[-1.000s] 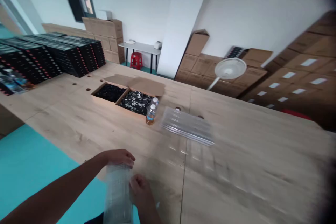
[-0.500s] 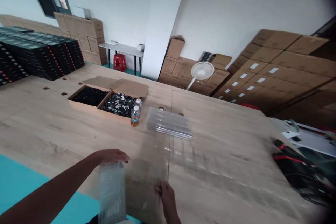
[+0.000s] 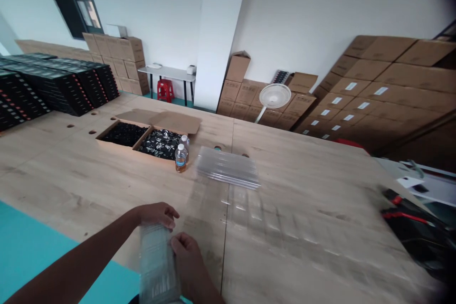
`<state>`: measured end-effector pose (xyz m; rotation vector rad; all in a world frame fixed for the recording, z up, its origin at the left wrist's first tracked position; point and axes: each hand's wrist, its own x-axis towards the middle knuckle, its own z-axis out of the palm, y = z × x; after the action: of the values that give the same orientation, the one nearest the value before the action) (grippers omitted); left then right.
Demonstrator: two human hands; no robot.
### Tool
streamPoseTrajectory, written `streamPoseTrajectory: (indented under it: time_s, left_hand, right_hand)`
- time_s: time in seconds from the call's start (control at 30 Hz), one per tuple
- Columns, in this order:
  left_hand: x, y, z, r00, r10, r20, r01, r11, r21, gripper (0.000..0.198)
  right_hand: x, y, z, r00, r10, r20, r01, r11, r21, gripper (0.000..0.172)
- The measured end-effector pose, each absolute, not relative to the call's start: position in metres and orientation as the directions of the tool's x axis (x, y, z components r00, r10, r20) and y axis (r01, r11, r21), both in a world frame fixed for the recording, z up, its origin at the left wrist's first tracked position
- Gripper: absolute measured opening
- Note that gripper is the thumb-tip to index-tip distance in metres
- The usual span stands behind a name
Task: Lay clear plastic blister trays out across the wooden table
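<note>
Back from out over the table [image 3: 302,166], the right hand [image 3: 190,259] sits at seven o'clock beside the clear plastic stack [image 3: 156,266], fingers nearly pinched; the left hand [image 3: 158,214] half-curls over its far end. Neither grip is certain. Separating sheets seems in hand, calling for a single-sheet pinch. Toward one o'clock lie clear trays [image 3: 228,167].

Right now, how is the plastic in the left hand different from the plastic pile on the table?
The held plastic is under the left hand; the plastic pile lies untouched on the table. The held plastic is nearer the camera; the plastic pile is farther, near the bottles. Both look see-through.
</note>
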<state>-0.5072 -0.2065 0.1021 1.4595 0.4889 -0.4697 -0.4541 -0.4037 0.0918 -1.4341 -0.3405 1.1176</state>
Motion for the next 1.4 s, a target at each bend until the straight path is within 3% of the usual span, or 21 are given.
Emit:
streamPoseTrajectory:
  time_s: [0.17, 0.3, 0.53, 0.63, 0.77, 0.93, 1.0, 1.1, 1.17, 1.27, 1.4]
  left_hand:
    - [-0.505, -0.210, 0.103, 0.824, 0.007, -0.566, 0.565, -0.057, 0.823, 0.057]
    - [-0.502, -0.216, 0.098, 0.811, -0.014, -0.585, 0.585, 0.019, 0.811, 0.064]
    - [-0.520, -0.216, 0.089, 0.805, 0.016, -0.594, 0.588, 0.117, 0.800, 0.063]
    - [-0.524, -0.214, 0.086, 0.819, 0.009, -0.574, 0.571, 0.104, 0.815, 0.064]
    - [-0.522, -0.215, 0.087, 0.822, 0.007, -0.570, 0.564, 0.129, 0.815, 0.063]
    - [-0.514, -0.221, 0.100, 0.811, 0.007, -0.585, 0.581, 0.105, 0.807, 0.058]
    - [-0.510, -0.225, 0.105, 0.806, 0.002, -0.592, 0.591, 0.072, 0.804, 0.055]
    - [-0.505, -0.232, 0.105, 0.804, 0.002, -0.595, 0.595, -0.003, 0.804, 0.055]
    - [-0.503, -0.232, 0.099, 0.818, -0.006, -0.575, 0.575, -0.029, 0.818, 0.058]
    - [-0.506, -0.224, 0.090, 0.837, -0.056, -0.544, 0.544, -0.019, 0.839, 0.058]
    - [-0.525, -0.209, 0.080, 0.752, -0.031, -0.658, 0.658, 0.075, 0.749, 0.048]
  right_hand:
    - [-0.453, -0.417, 0.087, 0.595, 0.681, -0.426, -0.411, -0.197, -0.890, 0.025]
    - [-0.450, -0.427, 0.082, 0.701, 0.587, -0.406, -0.380, -0.175, -0.909, 0.027]
    - [-0.374, -0.495, 0.048, 0.832, 0.257, -0.492, -0.510, 0.003, -0.860, 0.041]
    - [-0.353, -0.529, 0.033, 0.831, 0.214, -0.513, -0.511, -0.072, -0.857, 0.046]
    - [-0.351, -0.546, 0.020, 0.842, 0.197, -0.502, -0.447, -0.265, -0.854, 0.040]
    - [-0.366, -0.512, 0.037, 0.911, 0.222, -0.348, -0.252, -0.368, -0.895, 0.028]
    - [-0.390, -0.487, 0.054, 0.887, 0.327, -0.327, -0.197, -0.372, -0.907, 0.026]
    - [-0.435, -0.450, 0.076, 0.679, 0.627, -0.381, -0.166, -0.374, -0.912, 0.021]
    - [-0.450, -0.434, 0.080, 0.638, 0.684, -0.353, -0.164, -0.327, -0.931, 0.014]
    - [-0.436, -0.444, 0.083, 0.675, 0.629, -0.386, -0.318, -0.224, -0.921, 0.019]
    - [-0.378, -0.521, 0.079, 0.739, 0.430, -0.518, -0.567, -0.019, -0.824, 0.041]
